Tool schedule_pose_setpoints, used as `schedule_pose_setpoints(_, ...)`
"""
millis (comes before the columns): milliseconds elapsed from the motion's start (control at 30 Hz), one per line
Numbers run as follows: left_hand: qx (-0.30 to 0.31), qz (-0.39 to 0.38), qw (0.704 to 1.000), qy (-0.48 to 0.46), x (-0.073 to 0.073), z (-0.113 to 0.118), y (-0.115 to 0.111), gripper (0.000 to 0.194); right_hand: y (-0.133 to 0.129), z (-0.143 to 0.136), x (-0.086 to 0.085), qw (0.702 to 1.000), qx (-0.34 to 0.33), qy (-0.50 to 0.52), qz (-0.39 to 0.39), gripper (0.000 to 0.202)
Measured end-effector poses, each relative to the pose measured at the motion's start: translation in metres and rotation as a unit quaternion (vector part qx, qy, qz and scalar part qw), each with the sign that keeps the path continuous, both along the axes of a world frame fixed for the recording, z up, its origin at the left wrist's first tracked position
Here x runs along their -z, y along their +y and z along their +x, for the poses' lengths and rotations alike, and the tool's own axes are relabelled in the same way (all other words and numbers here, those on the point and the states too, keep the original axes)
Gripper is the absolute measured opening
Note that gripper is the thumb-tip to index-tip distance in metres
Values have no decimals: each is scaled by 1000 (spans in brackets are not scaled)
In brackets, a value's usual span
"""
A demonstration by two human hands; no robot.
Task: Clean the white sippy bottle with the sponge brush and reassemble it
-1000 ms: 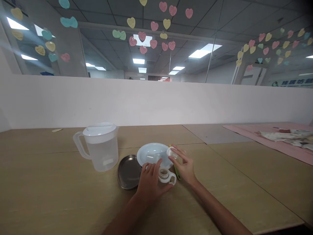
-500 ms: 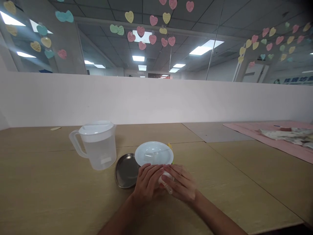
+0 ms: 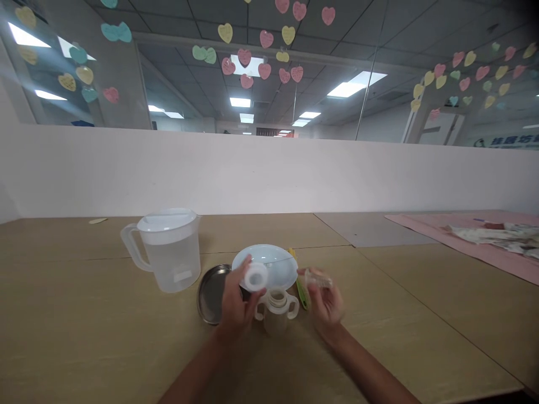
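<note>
Between finger and thumb, my left hand holds a white ring-shaped cap in front of a white bowl. My right hand grips a small clear plastic piece, slightly blurred, to the right of the bowl. Between the two hands, an open-topped bottle with two handles stands upright on the table, touched by neither. A round metal dish lies left of the bowl, partly behind my left hand. A green and yellow utensil lies right of the bottle.
A lidded clear pitcher of water stands at the left on the wooden table. A pink cloth with crumpled fabric on it covers the right rear. Behind the table runs a white wall below glass.
My hands have moved apart from around the bottle, which now shows its open mouth. The white cap has come away in my left hand, and the clear piece is in my right.
</note>
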State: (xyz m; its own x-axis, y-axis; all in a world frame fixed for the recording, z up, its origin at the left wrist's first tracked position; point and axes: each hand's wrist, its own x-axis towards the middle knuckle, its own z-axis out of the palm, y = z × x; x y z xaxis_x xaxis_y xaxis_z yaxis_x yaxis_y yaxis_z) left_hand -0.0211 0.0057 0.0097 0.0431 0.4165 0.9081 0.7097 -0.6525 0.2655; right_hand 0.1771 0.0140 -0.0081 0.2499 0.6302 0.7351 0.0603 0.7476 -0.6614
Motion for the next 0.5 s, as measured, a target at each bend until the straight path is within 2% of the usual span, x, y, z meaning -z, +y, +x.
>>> schedule_pose_setpoints(67,-65,-49,995,-51,-7,-6,4,45,10,-3,-12,997,54,-20,-44,28)
schedule_pose_setpoints(167,-89,-138,986,-12,-7,-13,15,41,28,-3,-19,986,78,-103,-107,32)
schedule_pose_setpoints(267,-89,-207,973,43,2,-15,24,41,45,1,-8,972,60,-180,-141,35)
schedule_pose_setpoints(367,-107,-214,969,65,10,-14,27,37,55,2,5,964,66,-213,-143,42)
schedule_pose_setpoints(500,-108,-208,967,97,12,-11,24,24,56,0,8,948,97,-277,-123,23)
